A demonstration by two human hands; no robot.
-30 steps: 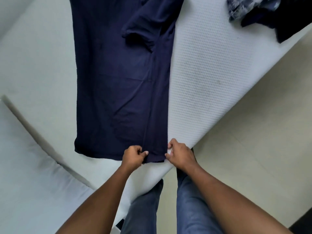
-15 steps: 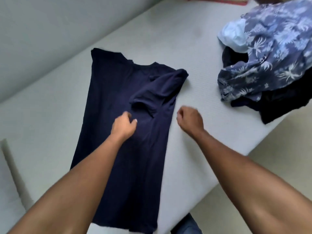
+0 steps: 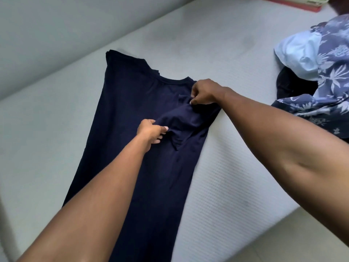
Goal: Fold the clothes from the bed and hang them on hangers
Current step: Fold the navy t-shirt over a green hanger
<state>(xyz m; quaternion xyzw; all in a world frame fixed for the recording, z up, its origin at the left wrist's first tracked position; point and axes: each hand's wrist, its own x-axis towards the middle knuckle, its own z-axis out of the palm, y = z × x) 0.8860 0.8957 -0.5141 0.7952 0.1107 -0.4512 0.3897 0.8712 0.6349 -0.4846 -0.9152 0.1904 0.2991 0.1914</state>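
Observation:
A navy blue t-shirt (image 3: 132, 114) lies lengthwise on the white mattress (image 3: 226, 176), folded in half, with its collar at the far end. Its sleeve (image 3: 181, 120) is bunched up on top of the body. My left hand (image 3: 151, 132) pinches the sleeve's lower edge. My right hand (image 3: 204, 92) pinches the sleeve's upper part near the shoulder seam, just right of the collar. No hangers are in view.
A heap of other clothes sits at the right: a blue floral shirt (image 3: 332, 72), a light blue piece (image 3: 300, 55) and a dark garment (image 3: 290, 86). A wall (image 3: 56, 35) runs along the bed's left side. The mattress edge and floor (image 3: 302, 242) lie at lower right.
Both hands left the shirt's bottom hem, travelled up to its top and took hold of the bunched sleeve. My view lifted from the hem to the collar end.

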